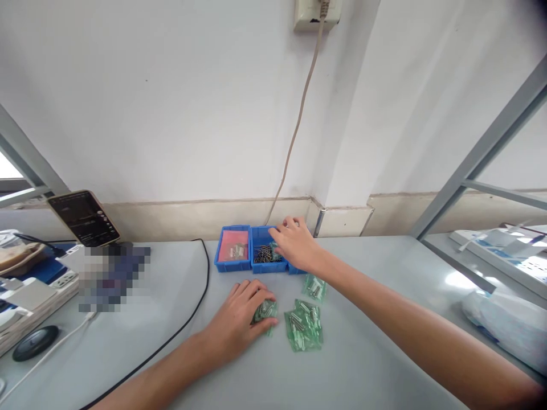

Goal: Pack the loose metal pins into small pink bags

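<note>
My left hand [243, 312] rests on the table, fingers and thumb closed round a small green plastic bag [265, 310] of metal pieces. Further back, my right hand [297, 244] reaches over the right-hand blue bin [296, 270], fingers curled downward. Whatever its fingertips hold is hidden, as is most of that bin. Beside it, the middle blue bin [269, 267] contains loose dark screws [264, 254] and something greenish. A pink bag [234, 245] lies in the left blue bin [232, 266]. Two green bags of metal pins [304, 326] overlap to the right of my left hand, and another green bag [315, 287] lies behind them.
A black cable [200, 302] curves across the table on the left. Beyond it are a propped phone [84, 219], a black mouse [36, 343] and power strips [64, 280]. Behind the bins stands the wall with a hanging cord [299, 119]. A plastic-wrapped bundle [508, 327] lies right.
</note>
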A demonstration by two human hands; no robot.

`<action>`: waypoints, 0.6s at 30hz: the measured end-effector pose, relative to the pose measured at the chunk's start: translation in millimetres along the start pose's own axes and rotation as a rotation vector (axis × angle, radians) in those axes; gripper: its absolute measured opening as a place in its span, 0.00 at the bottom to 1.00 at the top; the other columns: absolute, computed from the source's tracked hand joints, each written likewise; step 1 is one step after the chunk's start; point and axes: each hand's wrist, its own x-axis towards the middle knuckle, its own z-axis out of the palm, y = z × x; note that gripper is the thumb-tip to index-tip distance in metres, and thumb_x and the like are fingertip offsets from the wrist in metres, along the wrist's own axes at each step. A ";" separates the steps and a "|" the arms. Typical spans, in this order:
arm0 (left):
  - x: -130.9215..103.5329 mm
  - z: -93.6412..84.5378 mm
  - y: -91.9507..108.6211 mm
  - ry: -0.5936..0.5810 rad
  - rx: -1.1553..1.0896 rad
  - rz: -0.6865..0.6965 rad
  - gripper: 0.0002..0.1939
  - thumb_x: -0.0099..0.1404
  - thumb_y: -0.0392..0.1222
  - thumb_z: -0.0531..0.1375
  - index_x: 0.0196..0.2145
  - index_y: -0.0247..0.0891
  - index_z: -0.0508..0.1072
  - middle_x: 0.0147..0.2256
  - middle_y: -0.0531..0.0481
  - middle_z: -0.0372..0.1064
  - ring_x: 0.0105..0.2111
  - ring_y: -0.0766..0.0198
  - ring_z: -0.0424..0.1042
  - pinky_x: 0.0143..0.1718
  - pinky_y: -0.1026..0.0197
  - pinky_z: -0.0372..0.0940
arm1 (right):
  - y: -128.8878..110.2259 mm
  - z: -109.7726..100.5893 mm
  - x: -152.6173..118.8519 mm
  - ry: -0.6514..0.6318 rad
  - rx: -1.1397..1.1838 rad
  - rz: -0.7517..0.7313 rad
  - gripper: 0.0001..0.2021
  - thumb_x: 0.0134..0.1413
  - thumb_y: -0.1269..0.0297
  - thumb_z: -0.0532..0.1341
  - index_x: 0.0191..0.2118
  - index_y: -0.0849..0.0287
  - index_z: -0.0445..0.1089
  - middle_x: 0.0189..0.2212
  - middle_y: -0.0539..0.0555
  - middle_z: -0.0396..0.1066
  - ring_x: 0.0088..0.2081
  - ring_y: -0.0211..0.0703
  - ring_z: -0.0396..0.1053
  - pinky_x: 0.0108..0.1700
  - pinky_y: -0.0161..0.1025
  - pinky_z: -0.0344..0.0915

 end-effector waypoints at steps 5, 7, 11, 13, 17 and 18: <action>-0.8 0.0 -0.2 -0.002 0.003 0.012 0.13 0.75 0.44 0.66 0.55 0.42 0.73 0.52 0.46 0.72 0.51 0.50 0.70 0.54 0.49 0.64 | 3.9 5.7 4.6 0.010 0.097 0.033 0.09 0.65 0.75 0.65 0.49 0.61 0.76 0.48 0.67 0.80 0.55 0.64 0.70 0.56 0.54 0.61; -1.0 0.1 -0.1 0.005 0.005 0.011 0.13 0.75 0.44 0.66 0.54 0.42 0.73 0.52 0.46 0.72 0.51 0.50 0.70 0.54 0.50 0.64 | 12.0 3.9 4.7 0.024 0.171 0.069 0.08 0.69 0.75 0.61 0.47 0.61 0.77 0.46 0.64 0.80 0.48 0.57 0.75 0.52 0.48 0.64; -0.9 0.3 -0.2 0.002 -0.006 -0.008 0.14 0.74 0.44 0.67 0.55 0.43 0.72 0.52 0.46 0.72 0.51 0.50 0.71 0.54 0.49 0.65 | 35.9 -7.1 -5.7 0.099 0.316 0.132 0.10 0.72 0.74 0.57 0.47 0.59 0.76 0.47 0.58 0.79 0.45 0.47 0.76 0.46 0.40 0.66; -0.8 0.4 -1.0 0.004 -0.025 -0.020 0.15 0.74 0.43 0.67 0.56 0.43 0.72 0.53 0.46 0.72 0.51 0.50 0.71 0.55 0.48 0.65 | 46.4 -11.6 -16.8 0.132 0.367 0.134 0.10 0.73 0.74 0.56 0.47 0.59 0.75 0.48 0.57 0.78 0.46 0.46 0.76 0.48 0.39 0.67; -0.8 0.0 -3.0 0.039 -0.125 -0.062 0.16 0.75 0.40 0.66 0.57 0.45 0.71 0.54 0.45 0.70 0.53 0.52 0.72 0.57 0.50 0.67 | 52.9 -9.9 -41.4 0.081 0.507 0.104 0.10 0.68 0.76 0.58 0.40 0.56 0.75 0.41 0.53 0.78 0.41 0.46 0.75 0.44 0.40 0.67; -0.8 -0.4 -3.4 0.044 -0.155 -0.081 0.15 0.75 0.39 0.64 0.57 0.45 0.71 0.54 0.45 0.69 0.51 0.53 0.73 0.55 0.51 0.69 | 51.5 -7.8 -46.6 0.081 0.475 0.103 0.12 0.68 0.77 0.57 0.40 0.55 0.75 0.40 0.53 0.78 0.40 0.46 0.75 0.44 0.41 0.65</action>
